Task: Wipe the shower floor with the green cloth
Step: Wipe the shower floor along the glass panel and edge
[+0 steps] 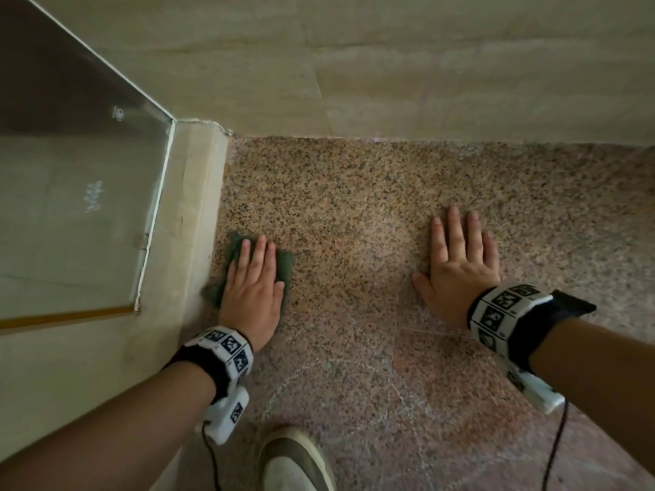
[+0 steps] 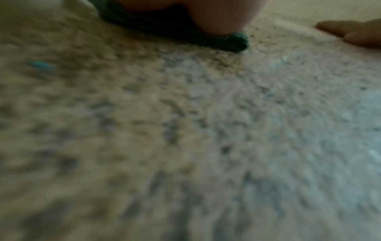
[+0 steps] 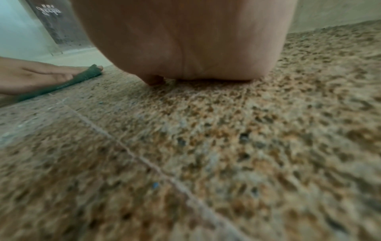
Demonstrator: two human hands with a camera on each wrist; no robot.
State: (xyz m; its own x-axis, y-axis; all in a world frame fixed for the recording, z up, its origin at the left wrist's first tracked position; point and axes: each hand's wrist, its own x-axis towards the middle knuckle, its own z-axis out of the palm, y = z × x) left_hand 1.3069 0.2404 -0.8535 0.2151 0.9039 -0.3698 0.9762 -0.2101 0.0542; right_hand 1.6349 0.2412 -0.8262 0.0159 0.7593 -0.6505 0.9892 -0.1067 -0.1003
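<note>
The green cloth (image 1: 283, 267) lies flat on the speckled granite shower floor (image 1: 354, 214), close to the pale stone curb at the left. My left hand (image 1: 253, 274) presses it down with straight fingers, covering most of it. The cloth's edge (image 2: 233, 43) shows under my left palm in the left wrist view, and again as a thin strip (image 3: 82, 78) in the right wrist view. My right hand (image 1: 457, 253) lies flat and spread on the bare floor to the right, holding nothing. Its palm (image 3: 185, 40) fills the top of the right wrist view.
A pale stone curb (image 1: 191, 221) and a glass panel (image 1: 88, 193) bound the floor on the left. A beige tiled wall (image 1: 425, 65) closes the far side. My shoe (image 1: 294, 462) stands at the bottom. A grout line (image 3: 144, 159) crosses the floor.
</note>
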